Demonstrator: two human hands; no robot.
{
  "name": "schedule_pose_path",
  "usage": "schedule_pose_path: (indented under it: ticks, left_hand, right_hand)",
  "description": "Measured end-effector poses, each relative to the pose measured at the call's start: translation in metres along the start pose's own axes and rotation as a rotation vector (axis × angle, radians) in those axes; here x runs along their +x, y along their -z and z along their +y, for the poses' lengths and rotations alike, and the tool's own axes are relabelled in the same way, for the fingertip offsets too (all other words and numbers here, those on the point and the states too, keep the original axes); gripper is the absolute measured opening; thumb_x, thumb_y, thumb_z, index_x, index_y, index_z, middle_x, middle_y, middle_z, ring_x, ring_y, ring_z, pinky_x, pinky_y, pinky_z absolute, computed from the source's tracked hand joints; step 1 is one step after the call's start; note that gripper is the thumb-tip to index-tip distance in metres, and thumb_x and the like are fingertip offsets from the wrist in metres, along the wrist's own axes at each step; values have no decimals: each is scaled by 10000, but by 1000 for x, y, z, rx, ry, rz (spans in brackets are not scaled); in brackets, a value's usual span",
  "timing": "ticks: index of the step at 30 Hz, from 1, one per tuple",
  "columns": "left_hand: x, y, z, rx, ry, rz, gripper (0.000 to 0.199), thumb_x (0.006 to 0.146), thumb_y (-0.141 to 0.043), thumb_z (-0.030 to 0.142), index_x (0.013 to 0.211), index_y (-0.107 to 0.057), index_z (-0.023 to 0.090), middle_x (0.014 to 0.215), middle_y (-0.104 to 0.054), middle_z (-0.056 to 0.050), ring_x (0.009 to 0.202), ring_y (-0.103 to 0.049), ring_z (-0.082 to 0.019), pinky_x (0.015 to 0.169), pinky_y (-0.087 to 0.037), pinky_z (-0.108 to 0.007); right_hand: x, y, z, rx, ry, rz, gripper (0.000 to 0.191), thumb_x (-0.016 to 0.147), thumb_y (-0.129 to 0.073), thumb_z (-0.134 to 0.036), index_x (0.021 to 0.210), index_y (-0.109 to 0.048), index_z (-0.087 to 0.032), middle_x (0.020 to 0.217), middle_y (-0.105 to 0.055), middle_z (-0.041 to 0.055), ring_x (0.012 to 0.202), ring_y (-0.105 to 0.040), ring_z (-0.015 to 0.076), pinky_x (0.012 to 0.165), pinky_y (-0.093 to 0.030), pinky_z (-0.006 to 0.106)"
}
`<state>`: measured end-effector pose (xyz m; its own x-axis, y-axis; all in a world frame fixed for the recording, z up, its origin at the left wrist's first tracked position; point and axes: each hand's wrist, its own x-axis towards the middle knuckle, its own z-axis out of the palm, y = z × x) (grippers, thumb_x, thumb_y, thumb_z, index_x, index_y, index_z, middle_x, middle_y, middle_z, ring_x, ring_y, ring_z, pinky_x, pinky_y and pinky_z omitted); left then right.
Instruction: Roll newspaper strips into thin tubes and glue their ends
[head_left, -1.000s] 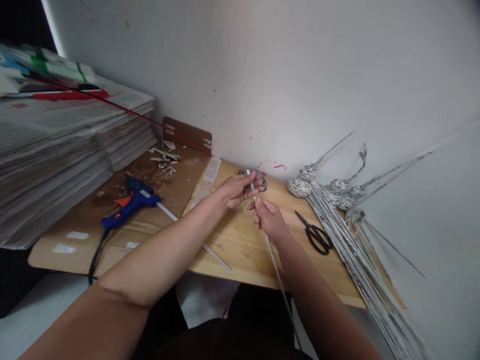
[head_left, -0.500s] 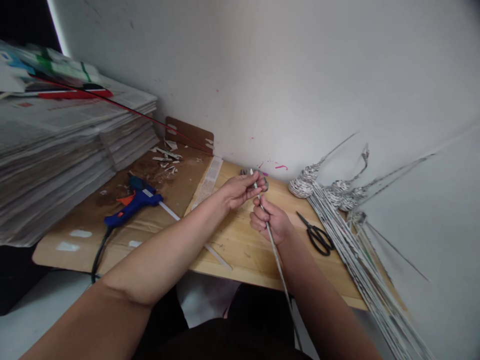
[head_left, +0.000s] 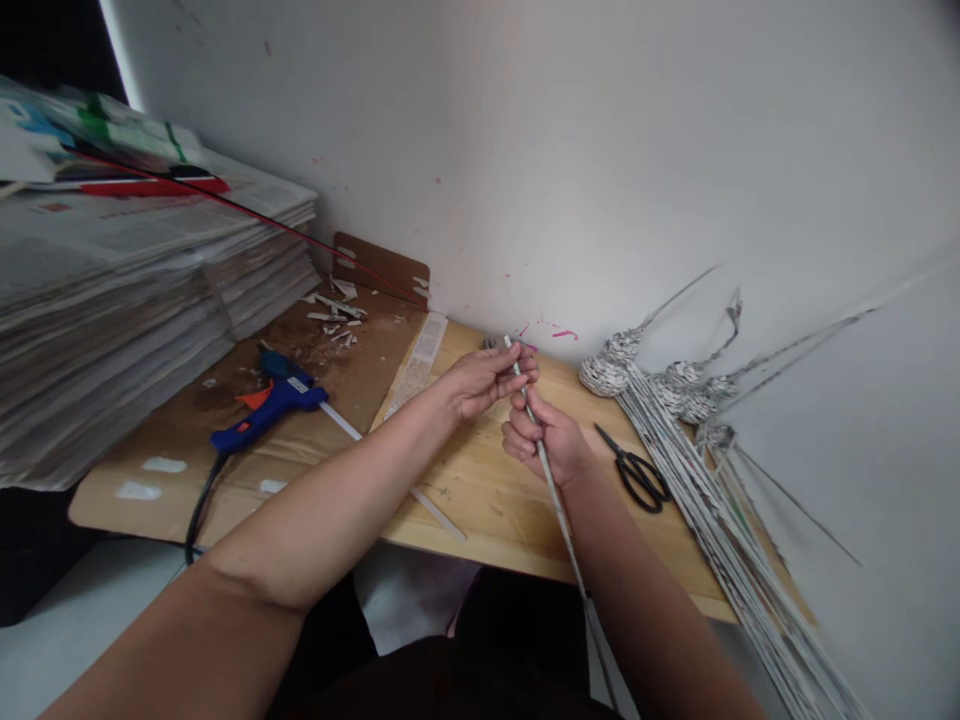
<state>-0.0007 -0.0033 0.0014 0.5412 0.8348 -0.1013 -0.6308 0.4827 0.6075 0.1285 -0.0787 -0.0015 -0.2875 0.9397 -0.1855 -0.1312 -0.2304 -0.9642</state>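
Left hand [head_left: 480, 382] is pinching a paper stick [head_left: 556, 497], leaving its tip free beyond the fingers, while right hand [head_left: 553, 442] is gripping it just below.

My left hand [head_left: 484, 385] and right hand [head_left: 553, 440] are bare, five-fingered, and so is my left arm [head_left: 330, 500] past the elbow. Plain black cloth [head_left: 442, 685] covers my lap, and black legwear [head_left: 521, 625] covers my thighs.

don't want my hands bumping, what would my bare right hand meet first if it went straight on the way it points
Most likely your bare left hand, just beyond your right hand, though this single view leaves the depth between them unclear.
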Motion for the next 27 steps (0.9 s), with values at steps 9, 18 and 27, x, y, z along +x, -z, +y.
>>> schedule_pose_path:
  ticks: [9,18,27]
  left_hand:
    - [2,2,0,25,-9,1,155,910,-569,156,875,-689,63,820,-713,-114,715,-715,-139,489,-525,-122]
    - [0,0,3,26,-50,71,172,918,-556,159,826,-675,76,740,-693,-76,627,-694,-112,533,-543,-140]
    - [1,2,4,-25,-70,60,192,933,-531,167,826,-669,87,735,-678,-55,637,-680,-94,596,-567,-154]
  right_hand:
    - [6,-3,-1,44,43,27,372,815,-599,-577,761,-474,-231,450,-232,-102,404,-242,99,442,-245,245]
    - [-8,0,8,-408,183,240,367,856,-563,-576,795,-564,-214,503,-411,-56,446,-351,108,459,-260,252]
    - [-14,-1,7,-314,120,188,377,857,-543,-591,875,-586,-217,534,-411,-56,463,-371,116,469,-286,255]
